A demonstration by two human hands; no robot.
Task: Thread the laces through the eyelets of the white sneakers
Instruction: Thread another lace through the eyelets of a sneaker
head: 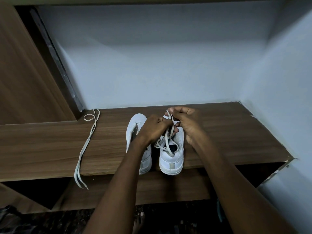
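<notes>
Two white sneakers stand side by side on a wooden shelf point(219, 129), heels toward me. Over the right sneaker point(172, 159) both my hands work a grey-white lace point(166, 141). My left hand point(156, 128) pinches the lace above the front eyelets. My right hand point(187, 122) pinches another stretch of it, with one end sticking up past the fingers. Loose loops of the lace fall across the shoe's opening. The left sneaker point(135, 125) is partly hidden by my left forearm. A second lace point(87, 142) lies loose on the shelf to the left, its ends hanging over the front edge.
A pale wall backs the shelf and closes it on the right. A wooden door or panel point(25, 73) stands at the far left. Below the shelf's front edge is a dark recess, and a bare foot point(140, 220) shows on the dark floor.
</notes>
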